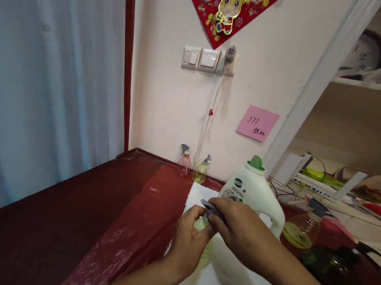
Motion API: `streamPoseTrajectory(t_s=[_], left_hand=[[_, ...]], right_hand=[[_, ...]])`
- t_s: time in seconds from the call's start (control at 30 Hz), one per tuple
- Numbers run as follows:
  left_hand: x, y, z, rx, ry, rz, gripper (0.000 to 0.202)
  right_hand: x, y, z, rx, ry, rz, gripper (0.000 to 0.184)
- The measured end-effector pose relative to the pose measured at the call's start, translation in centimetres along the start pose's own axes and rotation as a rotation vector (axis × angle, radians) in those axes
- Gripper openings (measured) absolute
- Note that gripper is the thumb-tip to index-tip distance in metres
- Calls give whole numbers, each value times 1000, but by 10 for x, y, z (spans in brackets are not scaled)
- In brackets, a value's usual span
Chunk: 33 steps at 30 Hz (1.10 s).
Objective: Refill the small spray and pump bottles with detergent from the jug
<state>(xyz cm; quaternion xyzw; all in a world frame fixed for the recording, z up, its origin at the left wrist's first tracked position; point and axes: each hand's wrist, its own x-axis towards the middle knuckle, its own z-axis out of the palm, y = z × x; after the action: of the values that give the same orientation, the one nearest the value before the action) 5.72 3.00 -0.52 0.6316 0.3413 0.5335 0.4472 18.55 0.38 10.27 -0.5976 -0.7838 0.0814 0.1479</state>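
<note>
My left hand [186, 246] is closed around the neck of a pale yellow see-through spray bottle [200, 223], whose lower part is mostly behind my hand and forearm. At the top of that bottle, my right hand [237, 223] grips its grey spray head [213, 208] between thumb and fingers. The spray head sits at the bottle's mouth; whether it is screwed tight I cannot tell. Just behind my right hand stands a pale green detergent jug [258, 193] with an uncapped wide mouth and a green piece [256, 162] showing behind its rim.
White paper [194, 196] and red plastic film [142, 212] cover part of the dark red table [88, 196]. By the wall stand a pink spray bottle [184, 164] and a small yellow one [201, 172]. At right are another spray bottle [301, 227] and a dark green pump bottle [327, 264].
</note>
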Motion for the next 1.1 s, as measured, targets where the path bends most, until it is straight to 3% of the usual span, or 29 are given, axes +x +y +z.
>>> streamPoseTrajectory(t_s=[0.27, 0.37, 0.5, 0.8, 0.97, 1.1], left_hand=[[-6, -2, -4, 41, -95, 5, 29], [-3, 3, -1, 19, -27, -48, 35], [3, 6, 0, 1, 28, -28, 27], [5, 0, -18, 13, -222, 66, 24], [7, 0, -8, -58, -79, -32, 39], [7, 0, -7, -25, -47, -8, 29]], right_hand=[[-2, 0, -1, 0, -8, -4, 19], [-3, 0, -1, -3, -5, -9, 16], [-2, 0, -1, -13, -13, 9, 16], [-2, 3, -1, -4, -18, -12, 19], [-3, 3, -1, -16, -22, -5, 15], [-2, 3, 0, -16, -14, -8, 16]])
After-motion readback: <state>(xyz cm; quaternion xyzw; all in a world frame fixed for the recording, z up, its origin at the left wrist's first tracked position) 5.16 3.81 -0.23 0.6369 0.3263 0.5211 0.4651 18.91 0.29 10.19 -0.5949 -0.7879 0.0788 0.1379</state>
